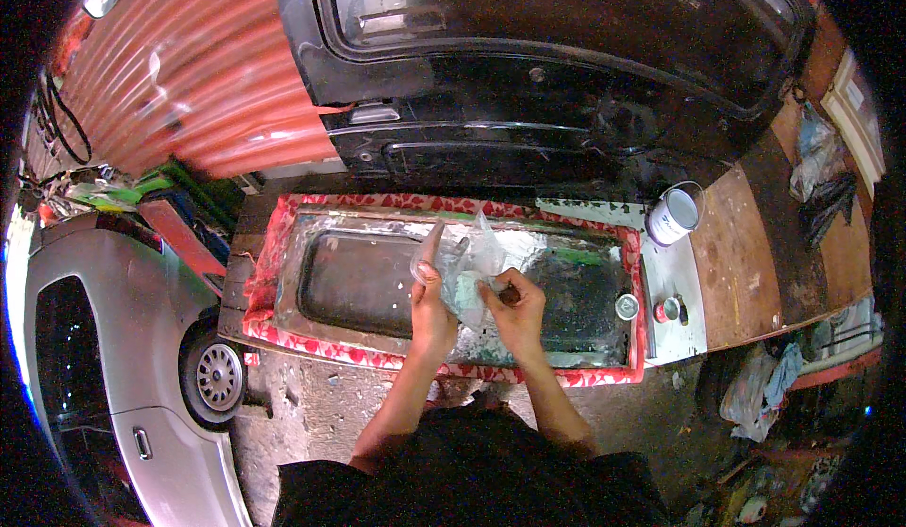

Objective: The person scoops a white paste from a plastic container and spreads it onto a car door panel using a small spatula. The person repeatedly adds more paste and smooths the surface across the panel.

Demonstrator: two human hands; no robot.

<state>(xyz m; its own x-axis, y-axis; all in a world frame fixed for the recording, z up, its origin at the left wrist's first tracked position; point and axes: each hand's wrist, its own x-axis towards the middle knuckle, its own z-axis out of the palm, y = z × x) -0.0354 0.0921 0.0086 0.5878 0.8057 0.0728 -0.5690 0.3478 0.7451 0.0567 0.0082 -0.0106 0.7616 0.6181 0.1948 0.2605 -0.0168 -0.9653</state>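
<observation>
A clear plastic bag [481, 249] with pale greenish-white stuff in its lower part hangs between my two hands, above the bench. My left hand [430, 315] grips the bag's left side, with one finger pointing up along it. On the other side, my right hand [518, 310] has its fingers curled and pinches the bag near the pale lump. Beneath them lies a worn dark panel [363, 282] with a glass-like inset and white and green smears. Under the panel is a red-and-white patterned cloth [274, 286].
Right of the cloth stand a white pail [673, 216], a small red tin [667, 310] and a round pale lid or tin [626, 307]. A black vehicle door [491, 131] leans behind the bench. A silver car [142, 376] is at left; plastic bags [755, 395] hang at right.
</observation>
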